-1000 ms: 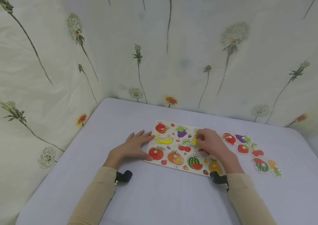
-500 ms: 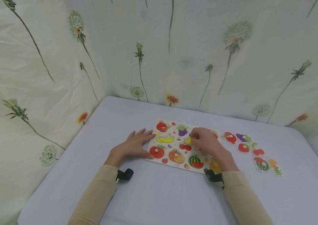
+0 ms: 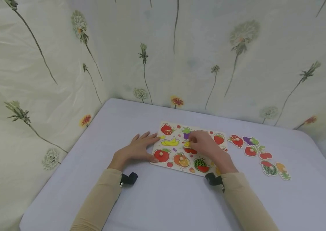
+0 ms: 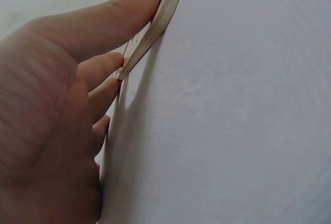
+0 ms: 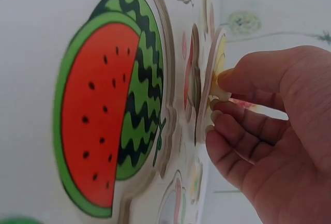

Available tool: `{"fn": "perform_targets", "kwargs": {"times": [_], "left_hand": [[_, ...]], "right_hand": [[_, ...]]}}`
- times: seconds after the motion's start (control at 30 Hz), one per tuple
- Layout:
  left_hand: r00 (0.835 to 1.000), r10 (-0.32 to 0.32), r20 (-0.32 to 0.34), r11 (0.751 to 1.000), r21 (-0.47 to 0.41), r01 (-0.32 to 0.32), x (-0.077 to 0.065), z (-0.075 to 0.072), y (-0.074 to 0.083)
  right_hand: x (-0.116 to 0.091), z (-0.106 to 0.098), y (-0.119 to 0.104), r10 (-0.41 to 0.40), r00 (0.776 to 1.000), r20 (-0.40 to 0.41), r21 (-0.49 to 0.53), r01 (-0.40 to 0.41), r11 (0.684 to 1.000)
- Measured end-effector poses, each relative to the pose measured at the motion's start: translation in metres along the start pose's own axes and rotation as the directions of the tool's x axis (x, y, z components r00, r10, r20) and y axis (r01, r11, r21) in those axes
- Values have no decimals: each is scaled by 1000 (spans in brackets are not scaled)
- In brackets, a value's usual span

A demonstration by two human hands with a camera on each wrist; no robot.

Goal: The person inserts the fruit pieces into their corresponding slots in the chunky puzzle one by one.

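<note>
A wooden fruit puzzle board [image 3: 163,164] lies flat on the table. My left hand [image 3: 135,151] rests at its left edge, fingers spread; in the left wrist view the thumb [image 4: 124,14] touches the board's edge. My right hand [image 3: 206,146] is over the middle of the board. Between thumb and fingers it pinches the knob of a yellow banana puzzle piece [image 5: 221,53], tilted and just above the board near the cherries. Left of it is the banana picture [image 3: 170,142]. An apple piece [image 3: 161,155] and an orange piece [image 3: 181,160] with knobs sit in the board.
Right of the board lie several loose pieces, among them a pomegranate [image 3: 236,141], a grape piece [image 3: 249,140], a strawberry [image 3: 250,151], a watermelon [image 3: 269,168] and a pineapple [image 3: 282,170]. A curtain with dandelions [image 3: 192,64] hangs behind the table [image 3: 163,199].
My right hand has moved left across the board with the banana piece, from beside the strawberry side to over the cherries. The left hand stays at the board's left edge.
</note>
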State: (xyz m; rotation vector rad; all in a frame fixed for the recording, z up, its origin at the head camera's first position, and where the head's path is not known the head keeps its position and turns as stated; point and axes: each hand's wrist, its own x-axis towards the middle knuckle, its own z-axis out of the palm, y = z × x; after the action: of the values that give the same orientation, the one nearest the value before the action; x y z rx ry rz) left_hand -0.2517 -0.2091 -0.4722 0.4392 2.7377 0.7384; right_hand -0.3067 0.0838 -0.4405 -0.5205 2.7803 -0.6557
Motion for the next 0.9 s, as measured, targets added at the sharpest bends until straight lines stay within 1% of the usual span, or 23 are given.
{"fn": "perform_targets", "kwargs": {"times": [0.1,0.33,0.73,0.9], "left_hand": [[1000,-4,-5,1000,4,4,0,0,0],[1000,-8,10,1000,3,8,1,0,-1],[1000,-7,12,1000,13,7,4,0,-5],[1000,9,10,1000,-1,-9,2,0,-4]], "right_hand": [[3,3,-4,-13,1000,1,-9,13,1000],[7,8,-16,-56,998,-14,-31,55,998],[14,15,-33,-144,989,23,-9,144,990],[16,19,-37,-137,990,17,-20,137,990]]}}
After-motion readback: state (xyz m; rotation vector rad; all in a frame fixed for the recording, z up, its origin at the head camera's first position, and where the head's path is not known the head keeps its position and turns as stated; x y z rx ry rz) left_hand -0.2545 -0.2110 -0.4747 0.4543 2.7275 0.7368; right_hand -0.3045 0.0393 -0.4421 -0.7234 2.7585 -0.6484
